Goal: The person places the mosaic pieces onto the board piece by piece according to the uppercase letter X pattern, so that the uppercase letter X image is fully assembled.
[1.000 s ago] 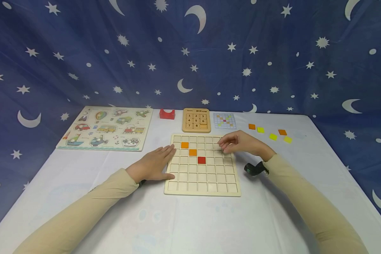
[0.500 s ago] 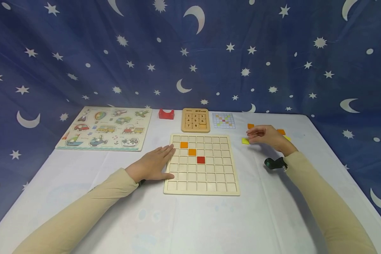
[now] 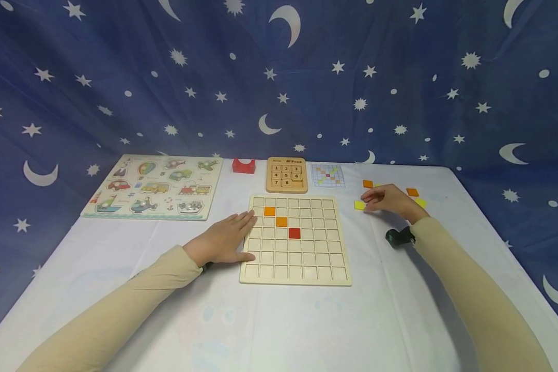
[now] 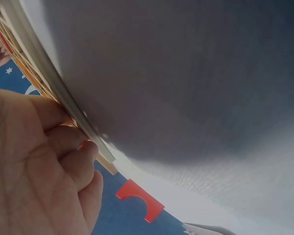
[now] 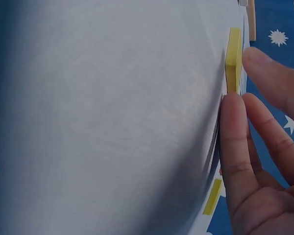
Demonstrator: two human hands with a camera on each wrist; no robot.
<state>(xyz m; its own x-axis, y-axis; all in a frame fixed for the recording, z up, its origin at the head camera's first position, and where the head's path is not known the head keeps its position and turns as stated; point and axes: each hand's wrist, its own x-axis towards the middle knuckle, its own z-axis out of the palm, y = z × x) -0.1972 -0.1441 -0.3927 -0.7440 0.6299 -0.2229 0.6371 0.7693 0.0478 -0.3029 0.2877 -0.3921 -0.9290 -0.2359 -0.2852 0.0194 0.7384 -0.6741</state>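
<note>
My left hand [image 3: 223, 240] lies at the left edge of the pale wooden grid board [image 3: 269, 281], fingertips and thumb resting on its rim. Three square tiles sit in the board's cells: an orange tile [image 3: 269, 211], a second orange tile [image 3: 281, 221] and a red tile [image 3: 294, 233]. To the right of the board, my right hand [image 3: 390, 200] holds a yellow tile [image 3: 360, 205] at its fingertips, low over the cloth. The right wrist view shows this yellow tile [image 5: 233, 56] between the thumb and the fingers.
Around my right hand lie an orange tile [image 3: 368, 184], another orange tile [image 3: 412, 192] and a yellow tile [image 3: 421, 203]. Along the back stand a pattern card [image 3: 328, 176], a number puzzle [image 3: 287, 175] and a red notched block [image 3: 244, 166]. A vehicle puzzle board [image 3: 153, 187] lies at left.
From the board's right side my right hand has moved right to the loose tiles, and a yellow tile now shows at its fingertips. The left hand has stayed on the board.
</note>
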